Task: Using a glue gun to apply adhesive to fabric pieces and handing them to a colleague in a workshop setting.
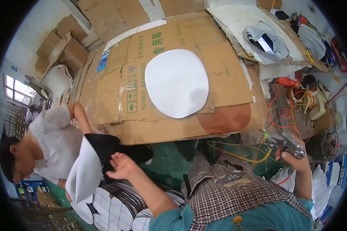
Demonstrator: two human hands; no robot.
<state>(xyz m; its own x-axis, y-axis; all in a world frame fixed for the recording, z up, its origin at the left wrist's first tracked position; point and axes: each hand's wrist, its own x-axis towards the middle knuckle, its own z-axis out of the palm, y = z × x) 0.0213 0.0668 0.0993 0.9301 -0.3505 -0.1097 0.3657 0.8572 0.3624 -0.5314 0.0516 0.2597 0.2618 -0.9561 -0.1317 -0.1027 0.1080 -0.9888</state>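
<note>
My right hand (296,153) is wrapped round the handle of a stained metal spray gun (275,139), held off the table's right front corner with its nozzle toward the left. A yellow hose (260,159) hangs from the gun. My left hand (123,165) is held out palm up, fingers apart, with nothing in it. Near its fingertips is a bent sheet (83,169), white on one face and black on the other, which a co-worker at the left holds. A white rounded sheet (176,82) lies flat on the cardboard-covered table (115,92), beyond both hands.
A brown-red patch (225,118) marks the table's front right. Grey cloth with a phone-like lit thing (265,43) lies on the padded bench at the back right. Orange cords (289,111) tangle at the right. White pieces on a wire rack (112,208) stand below my left arm.
</note>
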